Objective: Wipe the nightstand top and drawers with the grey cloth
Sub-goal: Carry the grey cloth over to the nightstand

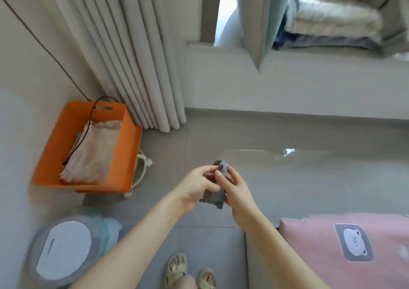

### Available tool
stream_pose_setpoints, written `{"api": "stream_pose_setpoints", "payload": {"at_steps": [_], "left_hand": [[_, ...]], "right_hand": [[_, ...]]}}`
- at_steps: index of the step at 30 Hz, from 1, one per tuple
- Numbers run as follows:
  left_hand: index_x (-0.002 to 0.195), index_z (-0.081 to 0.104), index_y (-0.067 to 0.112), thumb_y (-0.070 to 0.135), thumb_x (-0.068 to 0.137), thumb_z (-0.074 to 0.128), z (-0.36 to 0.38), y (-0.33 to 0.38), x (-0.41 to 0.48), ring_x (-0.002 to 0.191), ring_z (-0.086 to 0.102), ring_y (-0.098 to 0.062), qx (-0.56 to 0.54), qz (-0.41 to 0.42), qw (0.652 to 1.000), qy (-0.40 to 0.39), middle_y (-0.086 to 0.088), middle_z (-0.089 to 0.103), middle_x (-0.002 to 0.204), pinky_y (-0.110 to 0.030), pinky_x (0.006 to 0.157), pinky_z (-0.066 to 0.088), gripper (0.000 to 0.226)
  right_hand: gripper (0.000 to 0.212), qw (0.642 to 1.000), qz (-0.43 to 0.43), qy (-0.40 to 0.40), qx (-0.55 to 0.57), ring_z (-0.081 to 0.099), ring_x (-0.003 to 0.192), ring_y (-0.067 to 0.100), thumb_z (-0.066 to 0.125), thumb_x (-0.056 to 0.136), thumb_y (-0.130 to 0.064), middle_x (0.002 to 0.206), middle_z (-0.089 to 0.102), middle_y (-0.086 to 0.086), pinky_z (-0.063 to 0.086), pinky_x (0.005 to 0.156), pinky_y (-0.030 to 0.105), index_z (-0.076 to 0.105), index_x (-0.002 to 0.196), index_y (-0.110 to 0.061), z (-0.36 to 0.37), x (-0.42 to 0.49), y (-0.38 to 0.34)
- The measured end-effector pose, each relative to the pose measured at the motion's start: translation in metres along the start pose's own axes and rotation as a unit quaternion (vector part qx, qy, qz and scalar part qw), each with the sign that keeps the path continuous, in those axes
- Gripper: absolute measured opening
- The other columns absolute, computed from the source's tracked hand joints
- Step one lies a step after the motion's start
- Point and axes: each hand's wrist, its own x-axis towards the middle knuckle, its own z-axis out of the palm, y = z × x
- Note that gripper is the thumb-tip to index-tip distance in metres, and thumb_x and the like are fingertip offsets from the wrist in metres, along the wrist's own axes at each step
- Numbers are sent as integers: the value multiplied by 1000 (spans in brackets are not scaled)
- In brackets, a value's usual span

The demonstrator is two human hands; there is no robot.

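Note:
The grey cloth (215, 197) is bunched up between both hands, held in the air above the tiled floor near the middle of the view. My left hand (195, 183) pinches its upper edge with curled fingers. My right hand (232, 183) grips the other side, and a small fold of cloth sticks up above its fingers. The nightstand does not show in this view.
An orange box (130, 156) with folded fabric and a black cable stands at the left wall by the curtains (132, 56). A grey lidded bin (62, 246) is at lower left. A pink bed cover (321, 240) fills the lower right. My sandalled feet (190, 271) are below.

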Motion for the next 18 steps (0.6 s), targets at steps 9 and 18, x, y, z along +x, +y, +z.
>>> {"api": "stream_pose_setpoints", "payload": {"at_steps": [9, 18], "left_hand": [[117, 59, 8, -2, 87, 42, 136, 196, 92, 106, 61, -26, 164, -45, 974, -150, -17, 63, 110, -37, 88, 52, 36], [109, 63, 6, -3, 85, 42, 334, 310, 186, 83, 61, -20, 338, -22, 871, -355, -12, 61, 98, -31, 77, 53, 34]], "right_hand": [[27, 949, -109, 131, 264, 65, 104, 34, 46, 96, -17, 114, 67, 19, 51, 90, 54, 60, 119, -13, -107, 17, -150], [30, 840, -232, 300, 388, 63, 97, 37, 47, 91, -16, 112, 66, 18, 55, 63, 37, 59, 117, -7, -280, 30, -263]]}}
